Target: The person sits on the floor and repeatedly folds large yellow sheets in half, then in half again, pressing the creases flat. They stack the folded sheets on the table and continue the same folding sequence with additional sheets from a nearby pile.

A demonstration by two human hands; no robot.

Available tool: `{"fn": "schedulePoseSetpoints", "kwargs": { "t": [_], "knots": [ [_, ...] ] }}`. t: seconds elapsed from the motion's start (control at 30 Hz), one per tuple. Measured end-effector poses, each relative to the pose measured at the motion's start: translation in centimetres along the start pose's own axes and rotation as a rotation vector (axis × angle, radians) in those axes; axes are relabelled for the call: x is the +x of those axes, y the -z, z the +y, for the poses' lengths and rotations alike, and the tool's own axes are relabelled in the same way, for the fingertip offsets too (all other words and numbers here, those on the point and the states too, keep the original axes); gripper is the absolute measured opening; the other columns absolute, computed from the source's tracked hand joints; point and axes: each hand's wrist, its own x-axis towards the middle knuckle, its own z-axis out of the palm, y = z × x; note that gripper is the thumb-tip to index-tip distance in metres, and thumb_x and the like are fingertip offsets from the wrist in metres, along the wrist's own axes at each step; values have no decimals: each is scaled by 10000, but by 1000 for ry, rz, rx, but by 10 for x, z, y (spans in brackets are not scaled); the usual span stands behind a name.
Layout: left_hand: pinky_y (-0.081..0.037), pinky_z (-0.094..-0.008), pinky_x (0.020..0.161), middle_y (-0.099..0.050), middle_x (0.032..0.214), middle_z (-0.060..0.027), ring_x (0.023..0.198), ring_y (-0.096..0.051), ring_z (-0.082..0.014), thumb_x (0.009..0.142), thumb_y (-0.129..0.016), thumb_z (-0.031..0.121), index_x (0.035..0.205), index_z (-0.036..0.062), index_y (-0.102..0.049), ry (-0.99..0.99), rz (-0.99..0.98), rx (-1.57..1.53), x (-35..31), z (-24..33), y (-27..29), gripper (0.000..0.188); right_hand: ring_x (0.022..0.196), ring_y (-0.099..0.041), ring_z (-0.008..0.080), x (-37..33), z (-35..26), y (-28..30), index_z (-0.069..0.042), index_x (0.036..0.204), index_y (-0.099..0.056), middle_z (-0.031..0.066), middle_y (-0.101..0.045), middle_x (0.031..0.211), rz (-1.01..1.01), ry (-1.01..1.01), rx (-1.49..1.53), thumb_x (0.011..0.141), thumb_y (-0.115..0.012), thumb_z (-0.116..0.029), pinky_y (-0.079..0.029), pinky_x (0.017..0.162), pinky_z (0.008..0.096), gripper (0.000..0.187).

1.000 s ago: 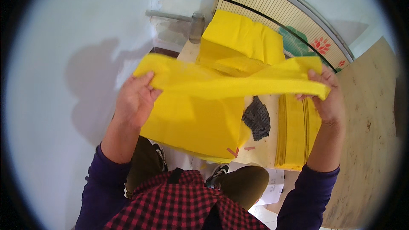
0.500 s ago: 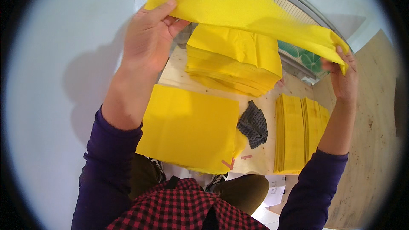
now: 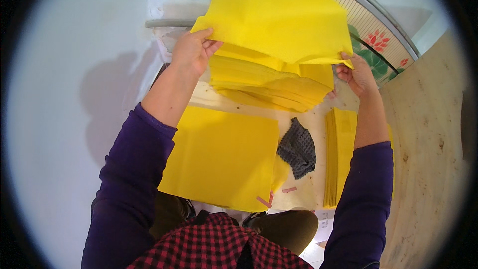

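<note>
We see our yellow sheet (image 3: 279,15) cut off by the top edge, partly hiding the rear stack (image 3: 269,82); our right sleeve (image 3: 363,184) covers some of the right-hand pile (image 3: 341,154).

a bright yellow sheet (image 3: 276,17) of thin, soft-looking cloth is spread between the left hand (image 3: 192,52) and the right hand (image 3: 358,72), each pinching a near corner. its near edge slopes down toward the right, where the corner folds over into a small pointed flap. gentle ripples shade the surface, and the far part runs out of view at the top. it covers much of the top of a thick yellow pile (image 3: 264,79), whose layered, wavy side shows below; whether the two touch cannot be told. nearer the person, a squarish yellow stack (image 3: 221,154) lies flat and smooth on top.
</note>
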Motion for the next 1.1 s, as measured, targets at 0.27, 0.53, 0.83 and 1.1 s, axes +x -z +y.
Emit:
{"fn": "schedulePoseSetpoints", "kwargs": {
  "t": [0.27, 0.53, 0.83, 1.1],
  "knots": [
    [-572, -397, 765, -602, 1085, -155, 918, -633, -296, 877, -575, -16, 1114, -12, -497, 60, 67, 91, 23, -38, 9, 250, 529, -473, 60, 34, 29, 4, -37, 1002, -566, 23, -597, 756, 31, -119, -175, 967, -560, -195, -389, 446, 186, 161],
    [-582, -384, 744, -586, 1101, -155, 884, -636, -299, 891, -555, -3, 1114, -13, -490, 120, 65, 182, 19, -46, 19, 233, 510, -449, 57, 44, 50, 14, -59, 1000, -590, 12, -596, 727, 117, -202, -204, 962, -562, -209, -352, 429, 192, 157],
    [-512, -295, 618, -562, 1000, -107, 713, -566, -177, 870, -680, 158, 1272, -6, -446, -77, 257, 490, -12, -34, 36, 493, 746, -542, 98, -10, 68, 31, -84, 1038, -648, 3, -652, 944, 449, -45, -198, 932, -592, -339, -440, 629, 237, 282],
    [-475, -255, 748, -662, 998, -30, 834, -587, -128, 848, -638, 63, 1021, 44, -672, -316, -230, 1145, -151, -53, 97, 177, 665, -535, 81, -215, 114, 3, -48, 1019, -661, 18, -654, 862, 328, -86, -257, 929, -583, -173, -437, 595, 221, 173]
  ]
}}
